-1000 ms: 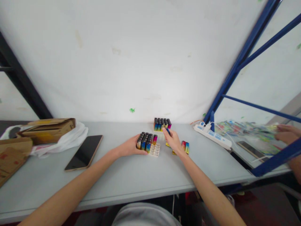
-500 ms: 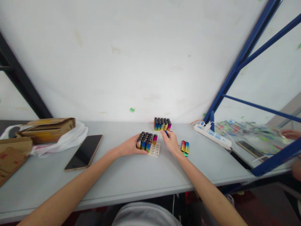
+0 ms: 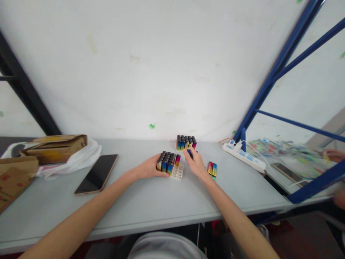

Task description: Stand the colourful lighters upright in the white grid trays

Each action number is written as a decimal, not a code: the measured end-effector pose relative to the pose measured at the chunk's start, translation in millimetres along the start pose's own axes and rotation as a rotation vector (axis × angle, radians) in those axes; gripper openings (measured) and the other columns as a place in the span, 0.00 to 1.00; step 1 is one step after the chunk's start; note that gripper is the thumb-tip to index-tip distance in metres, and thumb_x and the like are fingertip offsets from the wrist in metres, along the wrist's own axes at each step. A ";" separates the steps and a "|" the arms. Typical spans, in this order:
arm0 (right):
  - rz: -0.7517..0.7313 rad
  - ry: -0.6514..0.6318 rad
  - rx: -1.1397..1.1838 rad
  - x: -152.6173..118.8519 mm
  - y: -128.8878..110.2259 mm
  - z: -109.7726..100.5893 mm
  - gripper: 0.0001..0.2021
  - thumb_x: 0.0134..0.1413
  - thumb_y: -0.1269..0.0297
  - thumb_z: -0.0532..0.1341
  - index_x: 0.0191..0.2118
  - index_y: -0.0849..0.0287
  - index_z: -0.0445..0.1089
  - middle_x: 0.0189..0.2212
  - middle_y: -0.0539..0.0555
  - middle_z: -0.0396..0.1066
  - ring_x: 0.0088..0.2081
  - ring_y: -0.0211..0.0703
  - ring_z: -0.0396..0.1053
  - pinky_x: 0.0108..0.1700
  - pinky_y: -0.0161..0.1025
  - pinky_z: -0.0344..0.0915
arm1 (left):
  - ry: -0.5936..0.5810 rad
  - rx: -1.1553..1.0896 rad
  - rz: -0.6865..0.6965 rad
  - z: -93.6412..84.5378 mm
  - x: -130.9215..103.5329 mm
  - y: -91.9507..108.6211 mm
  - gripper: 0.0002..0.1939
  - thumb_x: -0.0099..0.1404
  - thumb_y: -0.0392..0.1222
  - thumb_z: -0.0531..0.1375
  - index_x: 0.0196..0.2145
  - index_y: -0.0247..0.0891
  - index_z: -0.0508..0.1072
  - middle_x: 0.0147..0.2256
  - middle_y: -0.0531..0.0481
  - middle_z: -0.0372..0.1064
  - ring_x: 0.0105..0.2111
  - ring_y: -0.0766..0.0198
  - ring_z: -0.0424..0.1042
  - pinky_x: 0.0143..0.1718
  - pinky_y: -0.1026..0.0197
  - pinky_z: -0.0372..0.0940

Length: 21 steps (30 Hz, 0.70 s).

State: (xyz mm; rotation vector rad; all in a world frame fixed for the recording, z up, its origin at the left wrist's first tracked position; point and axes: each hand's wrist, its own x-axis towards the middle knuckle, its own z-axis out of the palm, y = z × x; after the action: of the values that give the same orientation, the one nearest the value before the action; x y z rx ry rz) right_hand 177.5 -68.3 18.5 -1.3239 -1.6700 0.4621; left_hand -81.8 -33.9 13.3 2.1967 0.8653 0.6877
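Note:
My left hand (image 3: 151,167) is closed around the left side of a white tray (image 3: 177,173) with round holes. Several upright black-topped lighters (image 3: 164,164) fill its left part, and a pink-and-gold lighter (image 3: 177,159) stands just right of them; the front right holes are bare. To the right of the tray, my right hand (image 3: 196,163) pinches a dark blue lighter (image 3: 190,154), partly hidden by the fingers. Behind that hand stands a second block of lighters (image 3: 185,142). Loose metallic lighters (image 3: 212,168) lie right of my right wrist, partly covered by it.
A phone (image 3: 97,174) lies on the grey table to the left, near cardboard boxes (image 3: 55,151) and a white plastic bag (image 3: 90,150). At right are a power strip (image 3: 244,155) and a blue metal frame (image 3: 265,90). Beyond it shows another person's hand (image 3: 335,155).
My right hand has shifted slightly upward and tilted the blue lighter. My left hand keeps its place on the tray. The other person's hand has moved.

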 end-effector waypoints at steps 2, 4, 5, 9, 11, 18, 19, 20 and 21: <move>-0.043 -0.040 -0.012 -0.2 -1.5 -4.6 0.17 0.71 0.46 0.51 0.40 0.54 0.65 0.26 0.47 0.68 0.29 0.43 0.66 0.34 0.37 0.60 | -0.006 -0.020 0.003 0.3 0.0 -0.2 0.40 0.52 0.56 0.76 0.58 0.39 0.70 0.55 0.45 0.75 0.55 0.46 0.74 0.60 0.49 0.67; -0.138 -0.055 -0.070 -0.7 -3.8 -8.7 0.16 0.72 0.48 0.51 0.39 0.54 0.65 0.30 0.50 0.70 0.33 0.44 0.69 0.37 0.39 0.63 | -0.009 -0.030 0.006 0.6 0.1 -0.9 0.40 0.52 0.56 0.76 0.58 0.39 0.70 0.55 0.45 0.75 0.56 0.46 0.74 0.61 0.50 0.67; -0.196 -0.053 -0.110 -1.0 -5.1 -10.4 0.16 0.72 0.49 0.52 0.38 0.55 0.66 0.32 0.52 0.71 0.35 0.45 0.69 0.40 0.39 0.64 | -0.009 -0.028 0.007 0.6 0.2 -1.4 0.40 0.52 0.56 0.76 0.58 0.39 0.70 0.56 0.45 0.75 0.56 0.46 0.73 0.60 0.50 0.67; -0.321 -0.093 -0.254 -3.1 -8.6 -15.4 0.21 0.71 0.47 0.55 0.29 0.55 0.64 0.29 0.53 0.69 0.32 0.45 0.67 0.39 0.41 0.63 | -0.011 -0.025 0.005 0.9 0.9 -4.5 0.39 0.52 0.56 0.76 0.57 0.39 0.70 0.54 0.45 0.76 0.55 0.46 0.74 0.60 0.50 0.67; -0.296 -0.155 -0.267 -4.0 -8.9 -17.2 0.23 0.71 0.47 0.56 0.26 0.54 0.62 0.23 0.50 0.67 0.27 0.43 0.65 0.35 0.40 0.61 | -0.013 -0.034 0.008 1.0 1.1 -5.6 0.39 0.51 0.56 0.76 0.56 0.39 0.70 0.54 0.45 0.76 0.55 0.46 0.74 0.59 0.51 0.67; -0.226 -0.231 -0.208 -3.3 -0.8 -12.2 0.21 0.71 0.47 0.56 0.32 0.55 0.70 0.29 0.54 0.78 0.30 0.45 0.73 0.37 0.39 0.64 | -0.022 -0.040 0.014 0.2 0.3 -2.7 0.39 0.52 0.55 0.75 0.57 0.38 0.70 0.55 0.45 0.75 0.54 0.47 0.74 0.60 0.50 0.67; -0.230 -0.257 -0.235 -2.9 1.3 -9.4 0.21 0.72 0.48 0.55 0.31 0.55 0.70 0.28 0.54 0.77 0.30 0.46 0.73 0.36 0.39 0.63 | -0.019 -0.035 0.009 0.2 0.1 -2.4 0.39 0.52 0.55 0.75 0.57 0.38 0.70 0.55 0.45 0.75 0.54 0.47 0.74 0.60 0.50 0.67; -0.240 -0.276 -0.271 -2.5 3.1 -6.2 0.20 0.72 0.48 0.56 0.31 0.55 0.70 0.28 0.54 0.77 0.30 0.46 0.72 0.36 0.39 0.63 | -0.015 -0.030 0.003 0.3 0.0 -2.2 0.39 0.52 0.55 0.75 0.57 0.39 0.70 0.55 0.45 0.75 0.54 0.47 0.74 0.59 0.50 0.68; -0.253 -0.283 -0.313 -2.1 4.4 -3.2 0.19 0.72 0.49 0.56 0.32 0.55 0.71 0.28 0.54 0.77 0.30 0.46 0.72 0.36 0.39 0.62 | -0.011 -0.024 -0.001 0.5 -0.1 -2.2 0.38 0.52 0.55 0.75 0.56 0.39 0.70 0.54 0.45 0.75 0.54 0.47 0.74 0.59 0.50 0.68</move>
State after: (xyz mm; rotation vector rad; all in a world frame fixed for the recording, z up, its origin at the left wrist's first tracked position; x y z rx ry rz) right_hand 182.6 -69.4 15.8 -1.2849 -2.1836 0.2526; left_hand -82.4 -33.0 11.3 2.1771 0.8479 0.6817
